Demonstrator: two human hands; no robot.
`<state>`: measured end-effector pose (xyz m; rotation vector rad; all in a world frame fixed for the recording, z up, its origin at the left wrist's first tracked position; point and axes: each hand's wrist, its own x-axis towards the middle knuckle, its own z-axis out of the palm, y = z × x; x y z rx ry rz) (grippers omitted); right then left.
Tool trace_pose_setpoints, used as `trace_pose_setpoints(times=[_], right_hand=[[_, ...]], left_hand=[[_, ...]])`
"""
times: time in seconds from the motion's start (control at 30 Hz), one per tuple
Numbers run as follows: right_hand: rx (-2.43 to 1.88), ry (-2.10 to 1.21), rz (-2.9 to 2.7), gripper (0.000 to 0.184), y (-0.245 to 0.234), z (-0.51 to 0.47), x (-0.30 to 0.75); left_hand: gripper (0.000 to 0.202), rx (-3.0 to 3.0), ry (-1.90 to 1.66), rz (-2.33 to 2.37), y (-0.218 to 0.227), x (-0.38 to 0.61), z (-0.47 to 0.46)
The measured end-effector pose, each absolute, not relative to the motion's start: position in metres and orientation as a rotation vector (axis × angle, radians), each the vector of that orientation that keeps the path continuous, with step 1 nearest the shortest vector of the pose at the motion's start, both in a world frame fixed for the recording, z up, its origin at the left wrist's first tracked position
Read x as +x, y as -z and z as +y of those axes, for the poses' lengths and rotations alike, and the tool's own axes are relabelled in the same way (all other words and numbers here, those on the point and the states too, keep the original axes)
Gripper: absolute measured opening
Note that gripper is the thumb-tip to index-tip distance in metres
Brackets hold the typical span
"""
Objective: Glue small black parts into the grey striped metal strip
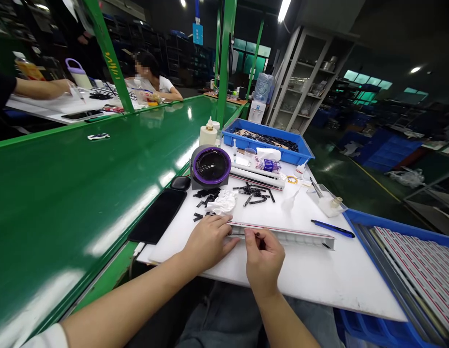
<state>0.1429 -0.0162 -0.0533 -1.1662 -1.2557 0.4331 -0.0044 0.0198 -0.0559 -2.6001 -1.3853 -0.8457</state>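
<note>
A long clear plastic rail (pixel 293 235) with a red-striped edge lies across the white work board (pixel 319 275). My left hand (pixel 209 239) rests on the rail's left end, fingers curled over it. My right hand (pixel 262 255) is closed in a pinch on a small black part (pixel 258 235) right at the rail. Several small black parts (pixel 254 193) lie scattered behind, beside a crumpled white wipe (pixel 222 203).
A green conveyor belt (pixel 65 193) runs along the left. A black phone (pixel 158 215), a purple-rimmed round device (pixel 211 166), a blue pen (pixel 332 228), a blue bin of black parts (pixel 268 140) and a blue tray of striped rails (pixel 424 270) surround the board. People work at a far table.
</note>
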Motion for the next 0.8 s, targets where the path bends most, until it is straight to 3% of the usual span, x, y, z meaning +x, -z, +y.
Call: trace_pose_setpoints(times=[0.27,0.47,0.8], right_hand=[[-1.156,-0.472,-1.229,0.019,0.05,-0.017,0.144],[-1.101,-0.476,-1.033,0.02,0.022,-0.024,0.172],[-0.952,0.027,-0.803,0.028,-0.051,0.012,0.314]], left_hand=[[0.018,-2.587,0.842,-1.361,0.057,-0.005,0.022],[0.018,-2.579,0.846,-1.33,0.058,-0.005,0.022],[0.024,-2.58,0.84,-1.296,0.061,-0.006,0.027]])
